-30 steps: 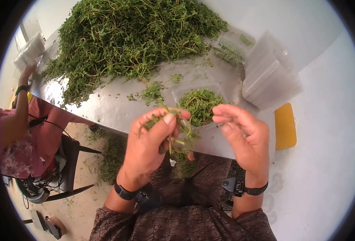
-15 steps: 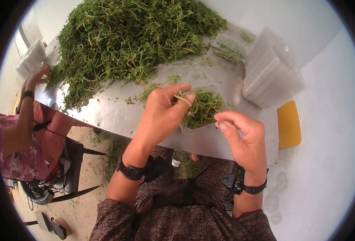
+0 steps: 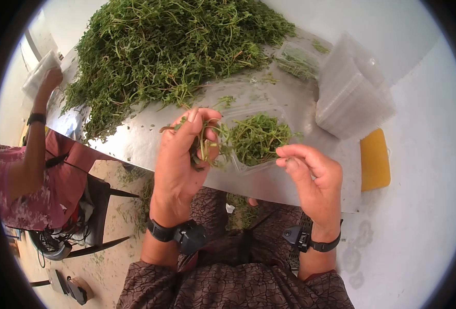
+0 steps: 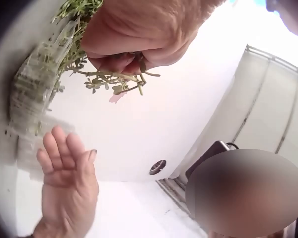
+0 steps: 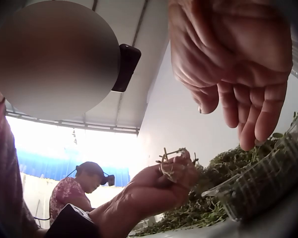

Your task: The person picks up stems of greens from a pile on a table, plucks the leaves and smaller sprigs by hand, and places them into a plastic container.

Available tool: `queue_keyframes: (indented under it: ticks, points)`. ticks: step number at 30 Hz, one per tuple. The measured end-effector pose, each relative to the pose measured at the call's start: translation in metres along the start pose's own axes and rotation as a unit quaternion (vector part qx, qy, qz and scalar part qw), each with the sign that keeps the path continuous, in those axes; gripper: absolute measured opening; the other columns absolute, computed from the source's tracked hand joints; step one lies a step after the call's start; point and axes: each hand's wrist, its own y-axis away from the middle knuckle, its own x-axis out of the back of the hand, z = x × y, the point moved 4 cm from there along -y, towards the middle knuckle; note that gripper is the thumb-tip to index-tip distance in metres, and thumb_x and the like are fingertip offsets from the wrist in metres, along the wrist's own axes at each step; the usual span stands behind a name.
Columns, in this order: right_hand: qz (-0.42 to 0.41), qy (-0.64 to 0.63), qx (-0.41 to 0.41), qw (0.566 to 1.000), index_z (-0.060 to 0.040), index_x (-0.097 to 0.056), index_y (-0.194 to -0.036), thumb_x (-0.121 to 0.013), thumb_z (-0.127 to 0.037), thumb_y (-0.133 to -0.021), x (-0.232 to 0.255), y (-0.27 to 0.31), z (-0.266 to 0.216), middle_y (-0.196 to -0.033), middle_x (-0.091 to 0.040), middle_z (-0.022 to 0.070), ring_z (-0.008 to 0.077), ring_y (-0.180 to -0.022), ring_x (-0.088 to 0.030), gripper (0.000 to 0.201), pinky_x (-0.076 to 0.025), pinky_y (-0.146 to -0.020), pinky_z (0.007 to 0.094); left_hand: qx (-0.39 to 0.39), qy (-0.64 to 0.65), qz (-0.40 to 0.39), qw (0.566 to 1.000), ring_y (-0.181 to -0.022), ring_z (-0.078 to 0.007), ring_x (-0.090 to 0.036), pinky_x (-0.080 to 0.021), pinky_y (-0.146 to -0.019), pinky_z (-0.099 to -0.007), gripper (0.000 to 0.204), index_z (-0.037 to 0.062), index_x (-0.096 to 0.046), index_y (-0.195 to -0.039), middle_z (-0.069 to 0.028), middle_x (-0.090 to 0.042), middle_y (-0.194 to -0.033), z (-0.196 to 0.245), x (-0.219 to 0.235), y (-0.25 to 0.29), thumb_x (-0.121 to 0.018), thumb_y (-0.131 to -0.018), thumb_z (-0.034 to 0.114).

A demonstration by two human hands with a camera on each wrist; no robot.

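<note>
My left hand point(image 3: 176, 159) grips a small bunch of green leafy sprigs point(image 3: 206, 148), palm turned up, with stems poking out between thumb and fingers. In the left wrist view the stems point(image 4: 134, 83) stick out below the curled fingers. A clear plastic tray point(image 3: 254, 169) sits just beyond the hands on the metal table, heaped with cut greens point(image 3: 259, 136). My right hand point(image 3: 315, 180) hovers by the tray's right side, its fingers loosely bent and thumb near the index. The right wrist view shows that hand's fingers point(image 5: 243, 109) extended and holding nothing.
A large mound of greens point(image 3: 176, 56) covers the back of the metal table point(image 3: 140, 139). Behind the tray stands another filled clear tray point(image 3: 297, 61), beside a tall stack of clear containers point(image 3: 351, 92). A yellow board point(image 3: 375, 159) lies at right. Another person point(image 3: 27, 185) works at left, near a chair point(image 3: 99, 206).
My left hand moved right over the tray, then came back left and turned palm up, still holding sprigs. The right hand shifted slightly down beside the tray. The other person's hand moved up.
</note>
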Motion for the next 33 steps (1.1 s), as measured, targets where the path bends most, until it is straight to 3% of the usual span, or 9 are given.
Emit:
queue_keyframes:
  ticks: [3,4,10,12,16,22,29,33]
  points:
    - [-0.029,-0.025,0.013,0.999,0.0046,-0.064,-0.113,-0.069,-0.011,-0.091,-0.012,0.003,-0.004,-0.084,-0.070,0.0088,0.0132,-0.073,-0.065,0.027,-0.052,-0.069,0.0261,0.039,0.107,-0.014,0.993,-0.056,-0.0056,-0.047,-0.034,-0.048,-0.0192,0.023,0.0021,-0.061,-0.106,-0.0009,-0.060,-0.076,-0.011,-0.003,0.006,-0.058,-0.100,0.024]
    - [-0.031,-0.024,0.014,0.999,0.0046,-0.064,-0.113,-0.069,-0.011,-0.091,-0.016,0.005,-0.005,-0.084,-0.070,0.0088,0.0132,-0.073,-0.065,0.027,-0.052,-0.069,0.0261,0.043,0.113,-0.009,0.993,-0.051,-0.0046,-0.039,-0.030,-0.043,-0.0194,0.024,0.0022,-0.059,-0.105,0.0009,-0.057,-0.077,-0.016,-0.006,0.009,-0.052,-0.102,0.025]
    - [-0.093,-0.158,-0.058,0.981,0.0041,-0.056,-0.126,-0.074,-0.017,-0.088,-0.039,0.019,-0.010,-0.087,-0.069,0.0105,0.0126,-0.074,-0.065,0.046,-0.053,-0.068,0.0265,0.053,0.139,0.011,0.989,-0.054,-0.0054,-0.044,-0.033,-0.047,-0.0199,0.021,0.0039,-0.058,-0.105,0.0004,-0.058,-0.078,-0.032,-0.008,0.020,-0.055,-0.101,0.025]
    - [-0.080,-0.146,0.010,0.986,0.0044,-0.057,-0.124,-0.077,-0.014,-0.085,-0.044,0.022,-0.015,-0.093,-0.069,0.0120,0.0136,-0.074,-0.066,0.048,-0.055,-0.065,0.0279,0.048,0.139,0.034,0.989,-0.056,-0.0055,-0.048,-0.036,-0.050,-0.0201,0.021,0.0044,-0.059,-0.106,0.0005,-0.060,-0.079,-0.036,-0.009,0.023,-0.059,-0.099,0.024]
    - [-0.055,-0.033,0.045,0.997,0.0014,-0.060,-0.112,-0.077,-0.004,-0.080,-0.054,0.026,-0.012,-0.094,-0.068,0.0139,0.0183,-0.072,-0.067,0.037,-0.056,-0.060,0.0291,0.040,0.083,0.073,0.993,-0.058,-0.0053,-0.048,-0.037,-0.051,-0.0206,0.023,0.0045,-0.059,-0.108,0.0006,-0.060,-0.081,-0.041,-0.014,0.032,-0.061,-0.099,0.025]
    - [-0.048,0.016,0.064,0.997,-0.0017,-0.066,-0.098,-0.072,0.002,-0.080,-0.046,0.029,-0.015,-0.085,-0.066,0.0115,0.0204,-0.063,-0.064,0.019,-0.050,-0.053,0.0303,0.040,0.103,0.057,0.992,-0.058,-0.0056,-0.049,-0.038,-0.051,-0.0210,0.020,0.0042,-0.059,-0.107,0.0000,-0.060,-0.081,-0.041,-0.015,0.035,-0.059,-0.099,0.023]
    - [-0.036,0.061,0.098,0.993,-0.0013,-0.063,-0.091,-0.066,0.006,-0.081,-0.037,0.028,-0.019,-0.078,-0.064,0.0113,0.0220,-0.057,-0.062,0.013,-0.047,-0.051,0.0310,0.029,0.085,0.049,0.995,-0.058,-0.0063,-0.048,-0.037,-0.051,-0.0205,0.019,0.0032,-0.059,-0.105,-0.0013,-0.059,-0.079,-0.039,-0.012,0.040,-0.058,-0.100,0.021]
    - [-0.013,0.151,0.124,0.981,-0.0002,-0.060,-0.086,-0.063,0.007,-0.078,-0.034,0.028,-0.021,-0.075,-0.062,0.0121,0.0239,-0.055,-0.061,0.011,-0.047,-0.051,0.0321,0.040,0.089,0.040,0.994,-0.056,-0.0066,-0.044,-0.036,-0.052,-0.0211,0.018,0.0025,-0.059,-0.103,-0.0014,-0.058,-0.078,-0.039,-0.015,0.046,-0.058,-0.100,0.020]
